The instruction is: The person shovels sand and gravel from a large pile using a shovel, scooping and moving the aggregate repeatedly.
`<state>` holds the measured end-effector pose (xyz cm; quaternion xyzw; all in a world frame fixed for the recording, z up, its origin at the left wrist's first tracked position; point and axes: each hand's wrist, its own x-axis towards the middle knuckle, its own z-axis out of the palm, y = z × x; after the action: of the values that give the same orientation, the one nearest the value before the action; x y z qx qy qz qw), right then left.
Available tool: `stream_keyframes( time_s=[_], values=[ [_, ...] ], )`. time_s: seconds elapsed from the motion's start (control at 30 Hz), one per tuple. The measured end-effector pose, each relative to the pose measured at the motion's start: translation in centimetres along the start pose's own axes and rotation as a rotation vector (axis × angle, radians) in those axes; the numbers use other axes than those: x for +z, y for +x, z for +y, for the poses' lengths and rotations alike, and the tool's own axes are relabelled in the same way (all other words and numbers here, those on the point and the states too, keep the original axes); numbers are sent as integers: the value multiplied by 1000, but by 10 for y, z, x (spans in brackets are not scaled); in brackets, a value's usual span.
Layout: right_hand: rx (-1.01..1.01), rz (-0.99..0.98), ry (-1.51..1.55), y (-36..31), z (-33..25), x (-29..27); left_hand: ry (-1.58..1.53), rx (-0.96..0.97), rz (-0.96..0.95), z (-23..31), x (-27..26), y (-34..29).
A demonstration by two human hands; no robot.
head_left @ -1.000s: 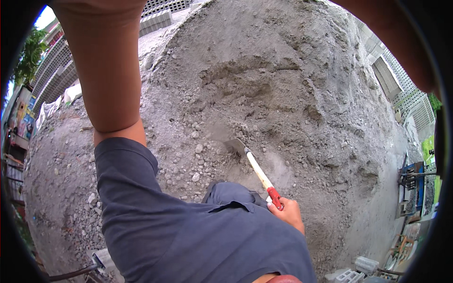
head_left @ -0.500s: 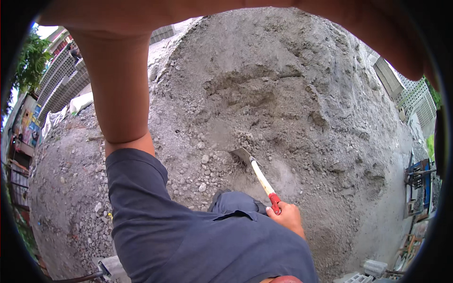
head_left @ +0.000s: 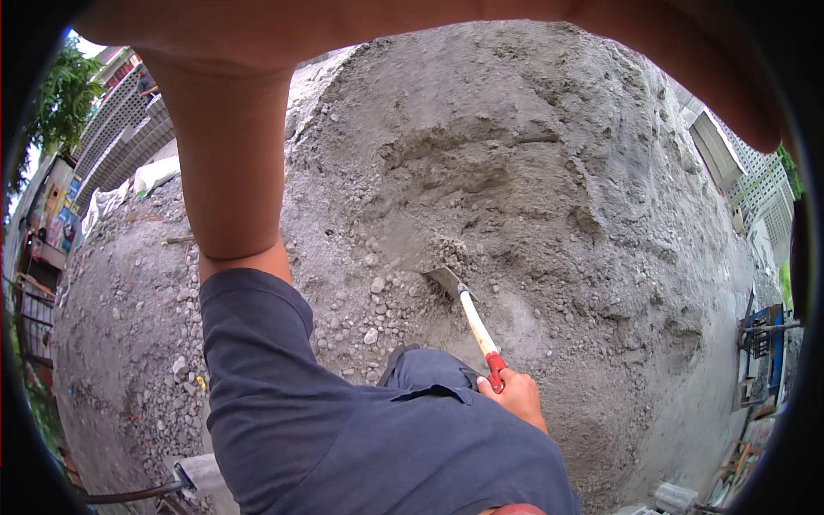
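Observation:
My right hand is closed around the red grip of a shovel with a pale wooden shaft. Its metal blade rests against loose grey gravelly sand at the foot of a dug-out bank. My left arm is raised, and my left hand spans the top of the view, very close to the camera. Its visible fingers stretch toward the right; the rest is cut off, and nothing shows in it.
Loose stones lie left of the blade. Stacked grey blocks stand far left beside a pale sack, with a person near them. A blue metal frame is at the right. A pale cylindrical object is at lower left.
The view has shifted slightly, so the scene sits a little differently in the picture. The shovel blade stays against the sand, and both hands keep nearly the same pose.

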<state>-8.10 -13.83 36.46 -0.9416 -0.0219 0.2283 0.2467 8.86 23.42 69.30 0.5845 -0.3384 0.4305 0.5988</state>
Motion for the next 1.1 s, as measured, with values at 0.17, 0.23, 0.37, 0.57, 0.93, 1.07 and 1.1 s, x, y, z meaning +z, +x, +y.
stream_keyframes(
  time_s=[0.17, 0.23, 0.37, 0.57, 0.93, 1.07, 1.1],
  values=[
    [4, 17, 25, -2, 1, 1, 0, 6, -10, 3, 0, -2],
    [-3, 26, 31, -4, 1, 1, -1, 13, -20, 7, 0, -4],
    [-12, 45, 41, -5, 1, 2, -27, 41, -78, 20, 9, -9],
    [-14, 66, 31, -2, 4, 4, -301, 161, -508, 68, 62, -53],
    [-16, 99, 46, -5, 4, 7, -441, 182, -799, 72, 83, -83],
    [-6, 87, 61, -5, 1, 6, -465, 172, -817, 65, 86, -85],
    [-4, 85, 64, -5, 2, 6, -468, 166, -823, 65, 87, -84]
  ],
)
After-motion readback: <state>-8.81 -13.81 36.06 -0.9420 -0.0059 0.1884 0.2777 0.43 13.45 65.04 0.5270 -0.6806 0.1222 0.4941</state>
